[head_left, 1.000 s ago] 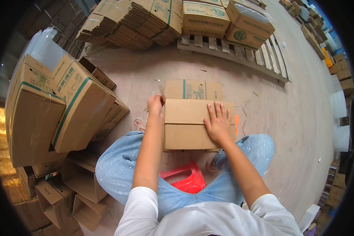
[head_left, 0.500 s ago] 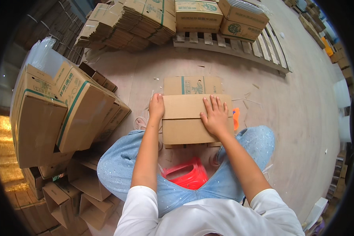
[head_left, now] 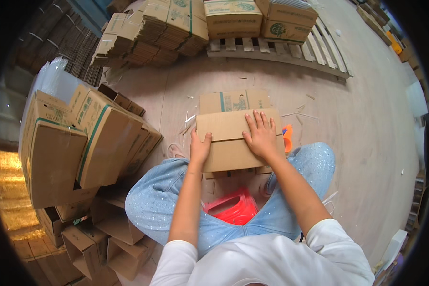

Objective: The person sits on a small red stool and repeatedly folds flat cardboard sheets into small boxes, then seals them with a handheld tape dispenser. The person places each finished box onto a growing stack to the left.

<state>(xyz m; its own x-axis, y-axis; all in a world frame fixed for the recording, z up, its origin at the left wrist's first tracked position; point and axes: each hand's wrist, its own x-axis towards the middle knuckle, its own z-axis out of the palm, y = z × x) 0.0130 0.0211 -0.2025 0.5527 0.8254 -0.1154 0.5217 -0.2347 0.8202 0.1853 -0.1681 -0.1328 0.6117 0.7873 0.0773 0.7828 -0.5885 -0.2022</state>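
Observation:
A brown cardboard box [head_left: 233,159] stands between my knees, its two top flaps folded in to meet at a narrow seam. My right hand [head_left: 262,137] lies flat on the top across the seam, fingers spread. At the box's left edge rests my left hand [head_left: 200,148], its thumb on the top and apart from the fingers, which reach along the edge. Beyond the top, a printed cardboard flap [head_left: 236,100] with a green stripe sticks out on the far side. An orange tape dispenser [head_left: 287,138], partly hidden, is just right of the box.
A red plastic stool [head_left: 236,207] shows between my legs. Printed boxes [head_left: 97,138] are piled on the left, open cartons [head_left: 83,243] below them. Flattened cartons [head_left: 171,24] and boxes [head_left: 231,21] stand ahead beside a wooden pallet [head_left: 314,52]. Scraps [head_left: 302,107] litter the floor.
My left hand has slid nearer along the box's left edge, and its thumb now lies on the top. The right hand stays flat on the box. The view has shifted slightly.

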